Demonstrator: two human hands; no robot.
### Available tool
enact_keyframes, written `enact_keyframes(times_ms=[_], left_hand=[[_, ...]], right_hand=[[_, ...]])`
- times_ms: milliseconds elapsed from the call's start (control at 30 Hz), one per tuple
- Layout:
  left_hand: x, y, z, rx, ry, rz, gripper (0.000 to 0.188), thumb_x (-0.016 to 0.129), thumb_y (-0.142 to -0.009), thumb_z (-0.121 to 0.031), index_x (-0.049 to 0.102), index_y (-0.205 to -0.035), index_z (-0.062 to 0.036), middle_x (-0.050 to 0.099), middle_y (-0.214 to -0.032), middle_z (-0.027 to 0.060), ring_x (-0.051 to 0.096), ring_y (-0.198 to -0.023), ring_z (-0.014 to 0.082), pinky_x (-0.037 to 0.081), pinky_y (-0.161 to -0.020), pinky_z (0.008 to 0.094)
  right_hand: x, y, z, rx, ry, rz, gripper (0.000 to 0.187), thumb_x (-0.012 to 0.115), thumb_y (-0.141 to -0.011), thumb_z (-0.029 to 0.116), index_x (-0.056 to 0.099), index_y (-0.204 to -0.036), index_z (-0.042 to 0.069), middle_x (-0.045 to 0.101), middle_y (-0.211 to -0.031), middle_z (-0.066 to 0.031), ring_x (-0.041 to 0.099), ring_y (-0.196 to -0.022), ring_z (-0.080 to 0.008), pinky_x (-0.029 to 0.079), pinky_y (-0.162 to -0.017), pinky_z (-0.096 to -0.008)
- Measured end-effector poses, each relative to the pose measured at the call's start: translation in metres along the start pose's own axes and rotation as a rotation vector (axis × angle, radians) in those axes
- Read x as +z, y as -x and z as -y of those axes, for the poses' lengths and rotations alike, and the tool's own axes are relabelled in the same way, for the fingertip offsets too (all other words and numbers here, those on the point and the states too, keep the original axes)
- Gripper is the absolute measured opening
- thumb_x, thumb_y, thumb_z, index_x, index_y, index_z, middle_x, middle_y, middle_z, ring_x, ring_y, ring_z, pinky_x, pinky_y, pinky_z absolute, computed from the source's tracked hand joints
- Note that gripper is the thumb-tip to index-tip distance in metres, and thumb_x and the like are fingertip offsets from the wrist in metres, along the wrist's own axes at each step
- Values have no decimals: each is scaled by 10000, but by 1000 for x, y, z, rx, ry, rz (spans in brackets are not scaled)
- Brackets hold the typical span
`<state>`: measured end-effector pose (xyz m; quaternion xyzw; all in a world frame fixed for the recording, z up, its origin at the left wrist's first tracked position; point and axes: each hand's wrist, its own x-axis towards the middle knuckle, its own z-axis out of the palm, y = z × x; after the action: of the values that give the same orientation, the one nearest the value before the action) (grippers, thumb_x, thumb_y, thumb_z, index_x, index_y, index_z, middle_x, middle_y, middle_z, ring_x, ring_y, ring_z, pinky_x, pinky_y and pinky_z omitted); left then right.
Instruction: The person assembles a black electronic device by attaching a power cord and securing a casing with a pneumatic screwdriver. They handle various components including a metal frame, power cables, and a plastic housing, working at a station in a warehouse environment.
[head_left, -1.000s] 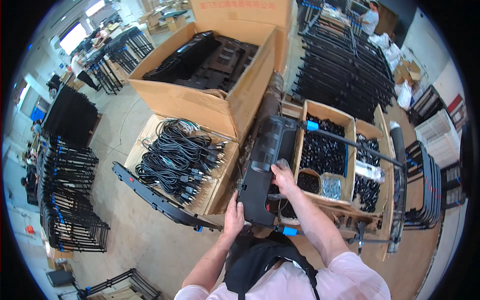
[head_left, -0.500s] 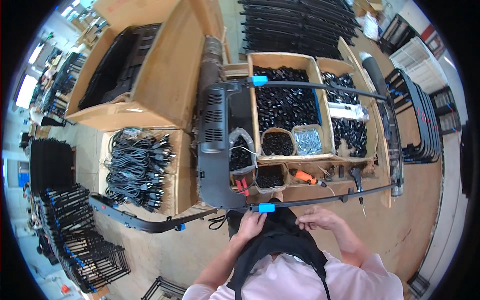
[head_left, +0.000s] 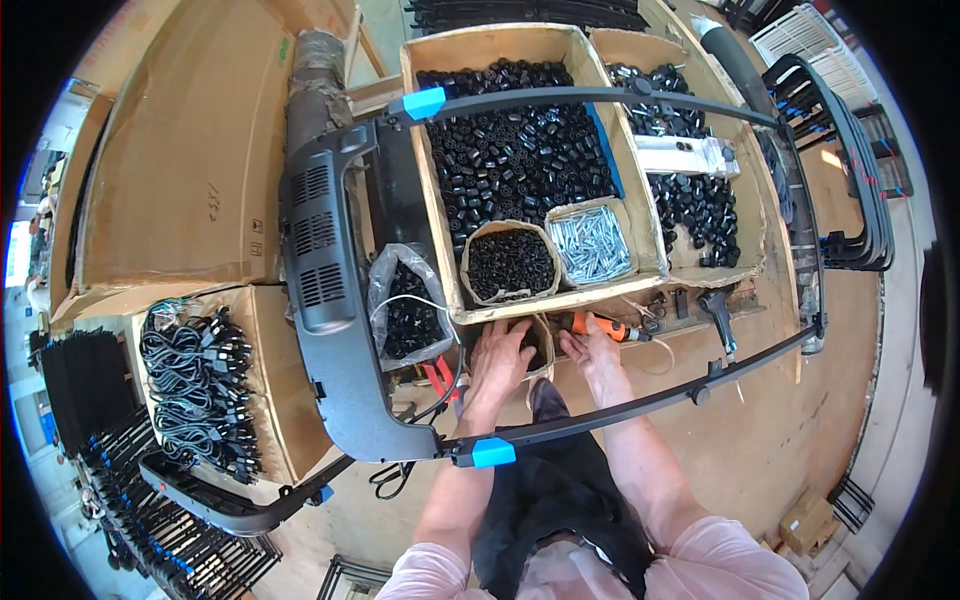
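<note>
My left hand (head_left: 501,358) reaches over the rim of a small cardboard bin (head_left: 545,347), fingers spread and pointing into it, their tips partly hidden. The bin's contents are dark and mostly covered. To its right, my right hand (head_left: 594,354) has its fingers around the near end of an orange power screwdriver (head_left: 606,327), which lies on the wooden ledge. Both forearms pass beneath the near bar of a large black frame (head_left: 590,423) with a vented grey-black housing (head_left: 322,250) on its left side. Blue clips (head_left: 494,453) sit on the frame's bars.
Behind my hands stands a wooden box (head_left: 655,235) of black plastic parts, holding a tub of black screws (head_left: 510,262) and a tray of silver screws (head_left: 590,243). A black screwdriver (head_left: 718,318) lies right. Coiled cables (head_left: 200,390) fill a carton left; red-handled pliers (head_left: 438,378) lie near the bag.
Both hands have moved forward from near my apron, under the frame's near bar. My left hand has reached the small bin, and my right hand has taken hold of the orange screwdriver. The view has shifted.
</note>
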<state>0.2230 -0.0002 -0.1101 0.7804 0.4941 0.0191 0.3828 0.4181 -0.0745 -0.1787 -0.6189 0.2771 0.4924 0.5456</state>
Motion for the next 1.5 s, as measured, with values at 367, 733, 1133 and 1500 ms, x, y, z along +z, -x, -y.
enact_keyframes(times_ms=[367, 733, 1133, 1500], left_hand=[[11, -5, 18, 61, -150, 208, 342, 790, -900, -238, 671, -1139, -25, 645, -1232, 247, 635, -1191, 461, 545, -969, 577], [0, -10, 21, -80, 218, 50, 354, 475, -1105, -333, 648, -1218, -45, 723, -1105, 321, 677, -1082, 521, 525, -957, 608], [13, -11, 42, 53, 369, -70, 431, 555, -1077, -370, 681, -1303, -26, 737, -1139, 298, 691, -1109, 492, 536, -989, 549], [27, 5, 46, -341, 2460, 492, 224, 548, -1131, -287, 598, -1131, -68, 554, -972, 71, 446, -605, 110, 331, -426, 222]], right_hand=[[-27, 13, 55, -210, 5, 287, 290, 749, -961, 289, 631, -1161, 116, 696, -937, -31, 659, -721, -173, 526, -539, -333], [-114, 77, 40, -99, -90, 343, 311, 712, -953, 196, 634, -1248, 140, 729, -1049, -76, 719, -869, -235, 614, -683, -371], [-150, 143, 18, -126, 5, 346, 239, 653, -1024, 170, 634, -1262, 168, 731, -1106, -60, 702, -1035, -250, 605, -827, -425], [-177, 209, 19, -498, 331, 348, 594, 793, -889, -1, 526, -1420, 4, 709, -1222, -234, 735, -1044, -319, 654, -807, -476]])
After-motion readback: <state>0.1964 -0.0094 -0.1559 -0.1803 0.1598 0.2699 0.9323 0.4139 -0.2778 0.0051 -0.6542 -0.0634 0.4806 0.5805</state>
